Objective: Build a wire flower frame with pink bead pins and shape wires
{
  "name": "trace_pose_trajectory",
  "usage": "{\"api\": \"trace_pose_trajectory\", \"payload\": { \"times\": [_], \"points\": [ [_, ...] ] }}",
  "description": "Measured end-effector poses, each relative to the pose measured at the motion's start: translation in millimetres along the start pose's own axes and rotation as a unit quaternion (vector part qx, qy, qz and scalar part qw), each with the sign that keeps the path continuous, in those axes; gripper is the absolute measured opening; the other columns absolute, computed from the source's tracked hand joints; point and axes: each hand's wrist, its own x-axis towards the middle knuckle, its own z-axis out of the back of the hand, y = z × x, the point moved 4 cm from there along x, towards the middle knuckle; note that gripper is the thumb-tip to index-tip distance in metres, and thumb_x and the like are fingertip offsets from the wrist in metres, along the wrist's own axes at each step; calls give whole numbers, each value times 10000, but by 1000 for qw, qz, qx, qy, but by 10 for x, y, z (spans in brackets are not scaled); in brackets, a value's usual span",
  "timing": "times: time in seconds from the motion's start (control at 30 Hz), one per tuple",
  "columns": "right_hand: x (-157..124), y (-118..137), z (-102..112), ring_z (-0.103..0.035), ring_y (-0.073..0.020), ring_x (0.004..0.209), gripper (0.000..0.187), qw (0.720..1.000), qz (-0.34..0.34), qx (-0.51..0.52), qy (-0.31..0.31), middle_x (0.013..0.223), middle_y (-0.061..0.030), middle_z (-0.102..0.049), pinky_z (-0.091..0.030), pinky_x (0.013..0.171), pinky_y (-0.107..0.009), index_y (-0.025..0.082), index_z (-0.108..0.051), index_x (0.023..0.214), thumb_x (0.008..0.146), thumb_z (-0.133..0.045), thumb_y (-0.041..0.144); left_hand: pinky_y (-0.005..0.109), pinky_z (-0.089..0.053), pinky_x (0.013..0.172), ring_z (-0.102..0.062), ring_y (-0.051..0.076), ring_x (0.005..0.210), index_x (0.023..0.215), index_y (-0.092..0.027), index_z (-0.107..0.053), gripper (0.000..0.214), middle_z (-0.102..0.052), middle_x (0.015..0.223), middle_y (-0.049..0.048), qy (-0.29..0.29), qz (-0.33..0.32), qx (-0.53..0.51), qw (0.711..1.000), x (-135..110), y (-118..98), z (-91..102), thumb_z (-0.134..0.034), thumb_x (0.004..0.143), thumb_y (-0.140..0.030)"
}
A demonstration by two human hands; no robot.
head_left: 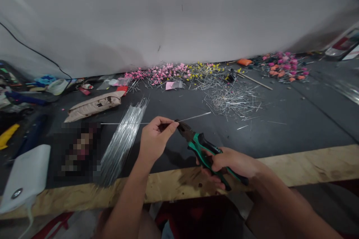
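My left hand (155, 138) pinches a thin straight metal wire (193, 116) that runs across the dark table top. My right hand (228, 164) is wrapped round the green and black handles of a pair of pliers (196, 142). The pliers' jaws meet the wire right beside my left fingertips. A bundle of long silver wires (123, 142) lies on the table just left of my left hand.
Several cut wire pieces (232, 99) are heaped at centre right. Pink and yellow small flowers (168, 71) line the wall. A paper bag (94, 106) and a white device (24, 177) lie at the left. The table's wooden front edge (308, 164) runs below my hands.
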Motion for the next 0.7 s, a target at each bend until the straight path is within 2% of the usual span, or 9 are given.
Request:
{"api": "trace_pose_trajectory", "payload": {
  "times": [0.17, 0.27, 0.4, 0.5, 0.6, 0.7],
  "points": [
    [-33, 59, -50, -447, -88, 474, 276, 1000, -21, -20, -2, 633, 8, -517, -383, 439, -211, 156, -546, 862, 595, -480, 134, 196, -315, 417, -419, 71, 422, 673, -171, -535, 213, -473, 458, -61, 2, 53, -76, 996, 5, 92, -71, -629, 728, -354],
    [-35, 58, -64, -442, -85, 470, 260, 999, -31, -23, -3, 631, 13, -520, -389, 445, -211, 162, -542, 838, 585, -485, 141, 196, -303, 419, -395, 68, 423, 642, -177, -480, 230, -445, 466, -67, -12, 53, -73, 996, 11, 125, -78, -602, 748, -341],
    [-20, 0, -47, -431, -77, 455, 267, 999, -33, -13, 4, 646, 12, -529, -390, 444, -215, 167, -543, 832, 572, -485, 145, 200, -372, 521, -439, 78, 545, 674, -181, -485, 143, -472, 613, -46, -10, -45, -13, 999, 41, 54, -21, -575, 760, -252],
    [-1, -45, -13, -446, -86, 458, 261, 1000, -20, -15, 12, 618, 13, -524, -392, 441, -216, 165, -549, 819, 566, -486, 148, 260, -440, 708, -522, 119, 744, 794, -200, -566, 29, -541, 842, 8, 35, -134, 28, 990, 58, -36, 30, -545, 775, -207],
    [1, -58, 2, -456, -88, 459, 227, 999, -12, -18, 27, 604, 13, -518, -396, 441, -215, 158, -553, 788, 571, -487, 146, 339, -416, 852, -518, 174, 953, 867, -235, -631, 121, -534, 1029, 43, 77, -208, 103, 970, 61, -113, 86, -526, 806, -227],
    [-16, -40, 7, -442, -81, 453, 197, 1000, -8, -9, 29, 610, 14, -513, -404, 449, -221, 156, -548, 759, 573, -483, 148, 387, -370, 915, -438, 216, 1094, 947, -282, -646, 174, -498, 1155, 38, 53, -267, 207, 940, 63, -172, 164, -577, 788, -277]
  ]
}}
